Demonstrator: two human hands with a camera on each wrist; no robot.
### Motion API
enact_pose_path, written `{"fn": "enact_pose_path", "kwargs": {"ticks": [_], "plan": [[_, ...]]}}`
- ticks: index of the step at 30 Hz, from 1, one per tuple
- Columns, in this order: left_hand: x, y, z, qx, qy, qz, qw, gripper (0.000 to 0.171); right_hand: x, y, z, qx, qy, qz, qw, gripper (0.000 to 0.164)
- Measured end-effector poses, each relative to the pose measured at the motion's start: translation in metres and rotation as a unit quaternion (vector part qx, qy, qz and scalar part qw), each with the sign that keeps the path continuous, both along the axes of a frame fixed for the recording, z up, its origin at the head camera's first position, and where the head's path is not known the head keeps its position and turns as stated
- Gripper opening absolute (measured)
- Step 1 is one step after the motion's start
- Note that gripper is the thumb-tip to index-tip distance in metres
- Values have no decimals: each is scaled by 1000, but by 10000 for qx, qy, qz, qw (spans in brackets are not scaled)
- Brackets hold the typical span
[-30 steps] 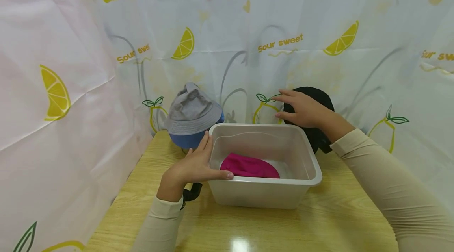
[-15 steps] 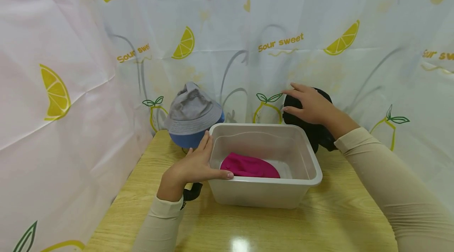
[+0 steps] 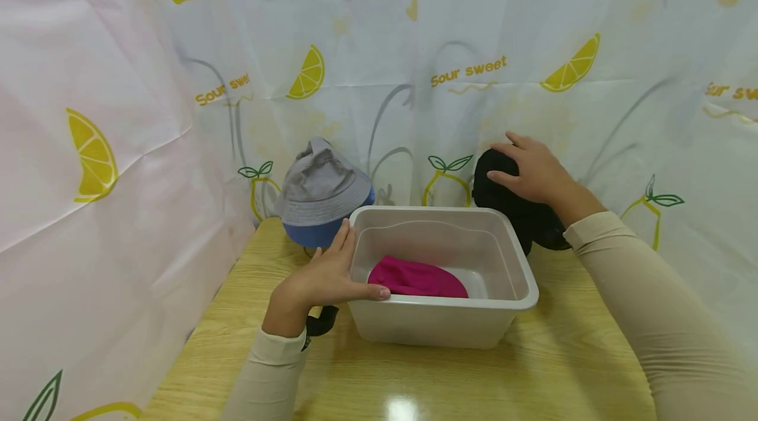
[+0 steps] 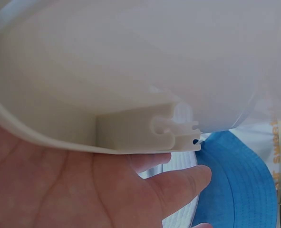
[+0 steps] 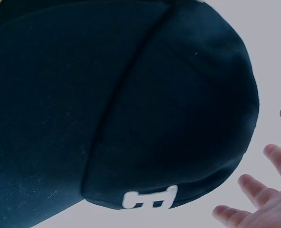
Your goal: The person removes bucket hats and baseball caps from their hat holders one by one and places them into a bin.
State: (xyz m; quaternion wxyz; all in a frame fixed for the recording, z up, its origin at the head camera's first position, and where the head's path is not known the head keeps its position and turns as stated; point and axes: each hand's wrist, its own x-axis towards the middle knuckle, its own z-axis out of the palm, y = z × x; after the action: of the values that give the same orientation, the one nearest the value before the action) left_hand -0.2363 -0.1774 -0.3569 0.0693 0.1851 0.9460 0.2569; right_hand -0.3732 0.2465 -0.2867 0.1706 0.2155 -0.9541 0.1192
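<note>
My left hand [image 3: 316, 279] rests at the near left corner of a beige plastic bin [image 3: 432, 325]. Its thumb lies over the front rim, and its fingers stretch along the left side. In the left wrist view the palm touches the underside of the rim [image 4: 64, 149]. Inside the bin lies a magenta cap [image 3: 417, 277]. My right hand [image 3: 530, 168] is at a black cap [image 3: 494, 187] behind the bin's far right corner, fingers spread over its upper part. The right wrist view shows a white letter on this cap [image 5: 169, 109], with the fingertips [image 5: 247, 183] just past its edge.
A grey bucket hat [image 3: 322, 187] sits over a blue hat [image 3: 314, 233] at the back left, close to the bin. A lemon-print curtain [image 3: 391, 26] hangs behind and on the left of the wooden table [image 3: 331, 381].
My right hand has moved to the right and slightly up, across the top of the black cap. The left hand, bin and magenta cap have stayed in place.
</note>
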Motion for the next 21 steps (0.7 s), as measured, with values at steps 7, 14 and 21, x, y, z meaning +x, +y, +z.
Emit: {"fn": "enact_pose_path", "kwargs": {"ticks": [7, 14, 21], "plan": [[0, 0, 0, -1, 10, -13, 10000, 144, -1, 7, -3, 12, -38, -76, 10000, 69], [1, 0, 1, -16, -35, -15, 10000, 142, -2, 11, -4, -23, -312, -361, 9989, 79], [1, 0, 1, -17, -17, -23, 10000, 143, -5, 16, -8, -78, -394, -627, 9972, 87]]}}
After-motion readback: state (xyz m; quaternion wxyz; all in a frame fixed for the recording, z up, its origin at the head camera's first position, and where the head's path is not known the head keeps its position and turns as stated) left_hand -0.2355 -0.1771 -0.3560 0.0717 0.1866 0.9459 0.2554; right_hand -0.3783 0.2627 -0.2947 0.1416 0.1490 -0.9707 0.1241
